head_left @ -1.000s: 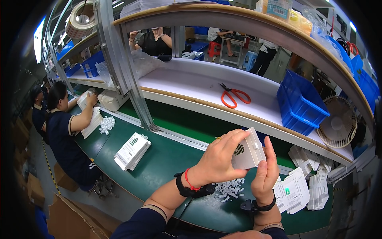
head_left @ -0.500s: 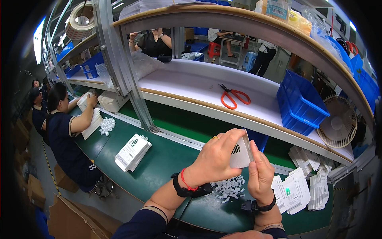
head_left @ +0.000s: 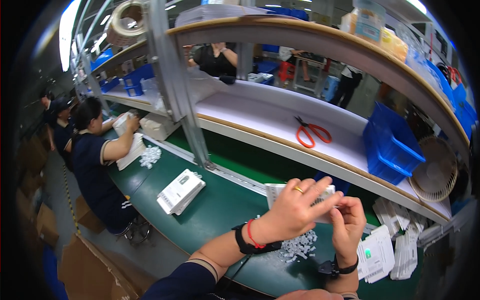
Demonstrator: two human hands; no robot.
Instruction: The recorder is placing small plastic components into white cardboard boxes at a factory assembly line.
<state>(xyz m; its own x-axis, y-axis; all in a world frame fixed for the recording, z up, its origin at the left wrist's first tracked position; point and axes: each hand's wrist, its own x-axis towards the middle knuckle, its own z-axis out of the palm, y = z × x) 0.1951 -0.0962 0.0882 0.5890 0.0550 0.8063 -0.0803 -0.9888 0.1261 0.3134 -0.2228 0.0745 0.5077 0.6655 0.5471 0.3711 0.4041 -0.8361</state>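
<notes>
A white cardboard carton (head_left: 273, 194) with dark print is held up above the green worktable (head_left: 220, 200). My left hand (head_left: 292, 207) grips it from the near side, its fingers reaching over the printed face and hiding much of the carton. At the right end, my right hand (head_left: 349, 225) has its thumb and fingers pinched together at the carton's edge. Under my hands lies a loose heap of small white pieces (head_left: 300, 246). Flat white cartons (head_left: 377, 255) lie fanned out beside my right wrist. A stack of white cartons (head_left: 182, 190) stands to the left.
Behind the table runs a white shelf (head_left: 250, 107) with orange-handled scissors (head_left: 312, 134), blue bins (head_left: 392, 145) and a fan (head_left: 435, 167). A metal post (head_left: 190, 135) rises at left. Co-workers sit farther left, one (head_left: 97, 160) handling white cartons. An open cardboard box (head_left: 95, 270) stands lower left.
The carton has turned and its left end now shows beyond my left hand. My right fingers have gone from lying along its side to pinching its right end. The view has shifted slightly.
</notes>
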